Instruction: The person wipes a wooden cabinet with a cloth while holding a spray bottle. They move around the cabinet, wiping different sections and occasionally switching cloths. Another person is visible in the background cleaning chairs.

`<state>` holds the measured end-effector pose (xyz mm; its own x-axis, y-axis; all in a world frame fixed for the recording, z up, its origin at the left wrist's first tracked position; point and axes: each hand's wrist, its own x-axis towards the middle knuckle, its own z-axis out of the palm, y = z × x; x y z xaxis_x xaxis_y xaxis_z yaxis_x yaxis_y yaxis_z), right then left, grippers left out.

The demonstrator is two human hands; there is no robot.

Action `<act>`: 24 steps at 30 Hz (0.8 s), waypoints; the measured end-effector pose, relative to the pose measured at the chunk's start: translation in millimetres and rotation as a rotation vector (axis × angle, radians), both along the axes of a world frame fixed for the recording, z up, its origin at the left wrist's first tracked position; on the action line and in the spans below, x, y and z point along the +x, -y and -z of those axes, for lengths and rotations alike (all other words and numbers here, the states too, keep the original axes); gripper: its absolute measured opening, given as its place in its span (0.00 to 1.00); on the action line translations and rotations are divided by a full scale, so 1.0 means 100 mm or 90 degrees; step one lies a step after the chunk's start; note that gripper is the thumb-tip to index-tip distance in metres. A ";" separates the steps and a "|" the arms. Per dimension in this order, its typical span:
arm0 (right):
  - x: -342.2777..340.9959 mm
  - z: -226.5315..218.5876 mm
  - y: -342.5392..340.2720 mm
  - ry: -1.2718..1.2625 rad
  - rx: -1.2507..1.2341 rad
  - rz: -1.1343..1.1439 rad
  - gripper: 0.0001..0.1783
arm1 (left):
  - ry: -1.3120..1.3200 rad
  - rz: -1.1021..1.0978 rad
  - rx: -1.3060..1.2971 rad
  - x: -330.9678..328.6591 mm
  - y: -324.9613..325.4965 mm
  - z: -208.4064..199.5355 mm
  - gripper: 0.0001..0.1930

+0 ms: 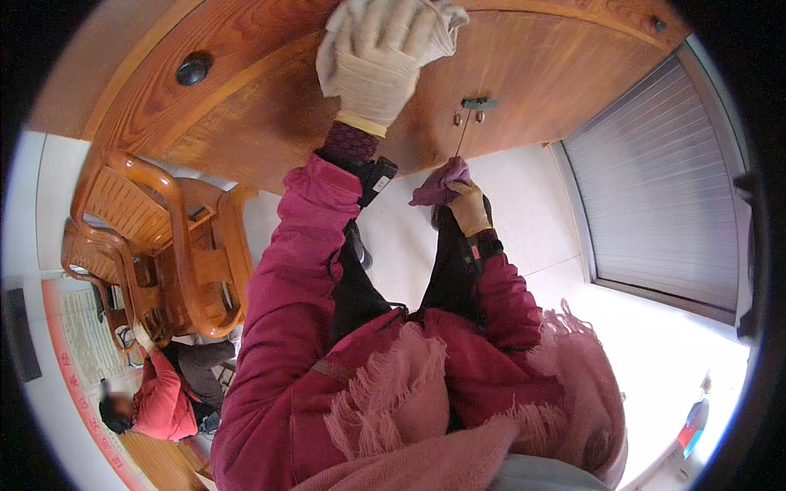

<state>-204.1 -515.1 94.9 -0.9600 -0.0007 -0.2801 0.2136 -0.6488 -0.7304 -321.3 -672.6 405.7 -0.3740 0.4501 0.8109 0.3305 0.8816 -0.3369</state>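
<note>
My left hand (381,61), in a pale work glove, reaches up to a large wooden cabinet (270,123). It holds a whitish cloth (444,37) against the wood, the fingers laid over it and the cloth bunching out on both sides. Lower and to the right, my right hand (469,209), also gloved, grips a crumpled purple cloth (442,182) in front of my leg. Just above that cloth, the cabinet's two doors meet at a seam with a small green latch (479,104) and two small metal pulls (480,118).
Glossy wooden armchairs (188,245) stand on the left. Beyond them, a person in a red jacket (168,397) crouches by a wooden bench (164,462). A round black knob (194,69) sits on the cabinet's upper left. On the right is a grey slatted shutter (659,180).
</note>
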 end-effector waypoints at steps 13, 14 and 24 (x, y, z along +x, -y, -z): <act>0.04 -0.05 -0.10 0.000 -0.148 -0.036 0.19 | 0.280 0.063 -0.457 -0.07 0.20 2.48 0.28; 0.04 -0.06 -0.11 0.016 -0.181 -0.037 0.19 | 0.284 0.071 -0.440 -0.04 0.32 2.53 0.26; -0.01 -0.08 -0.02 -0.150 0.276 -0.098 0.14 | 0.125 -0.037 -0.243 0.16 0.87 0.96 0.29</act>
<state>-204.8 -513.3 102.5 -0.9950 -0.0786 -0.0615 0.0794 -0.2495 -0.9651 -304.8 -759.6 309.4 -0.5383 0.6772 0.5016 0.3742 0.7254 -0.5777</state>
